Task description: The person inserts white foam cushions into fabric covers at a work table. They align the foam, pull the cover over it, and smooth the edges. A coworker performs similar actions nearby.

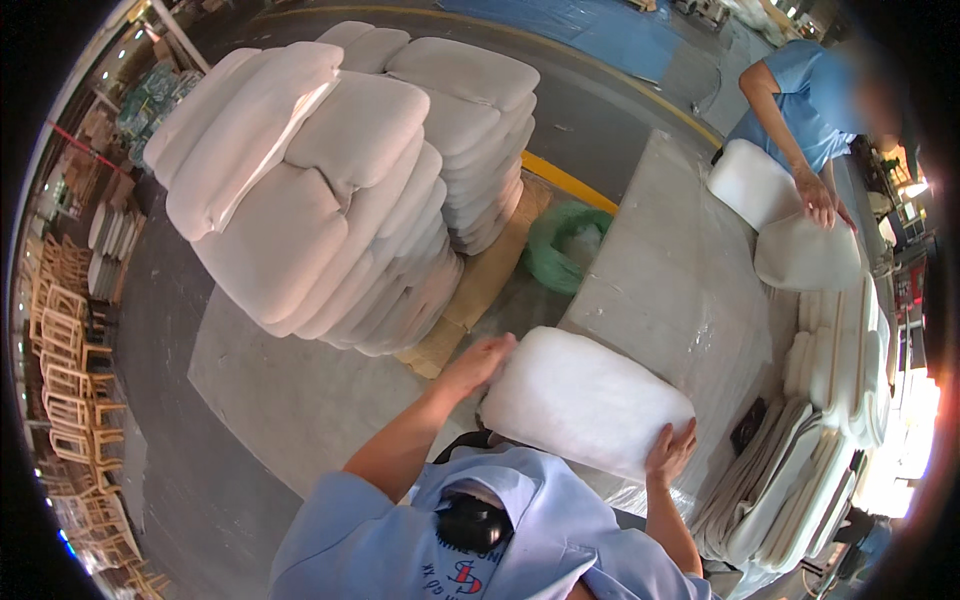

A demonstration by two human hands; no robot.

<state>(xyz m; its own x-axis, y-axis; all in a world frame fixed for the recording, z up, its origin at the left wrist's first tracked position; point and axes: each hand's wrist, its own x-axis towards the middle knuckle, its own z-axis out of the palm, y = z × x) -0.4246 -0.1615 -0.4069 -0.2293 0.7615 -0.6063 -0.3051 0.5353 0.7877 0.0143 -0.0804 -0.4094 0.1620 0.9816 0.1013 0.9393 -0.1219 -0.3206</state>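
A white, rounded seat cushion (588,402) is held in front of my body, partly over the near edge of the grey table. My left hand (484,363) grips its left end near the far corner, the fingers partly hidden behind it. At the opposite end, my right hand (670,452) has its fingers bent over the side and grips it. The cushion's upper face is smooth and bare, and its underside is hidden.
Tall stacks of pale cushions (300,180) stand on the left, beside a green plastic bag (562,245). Across the table (670,290), a co-worker (800,110) handles a white pad (808,252). Folded covers (765,480) are piled at right. Wooden chair frames (70,370) line the far left.
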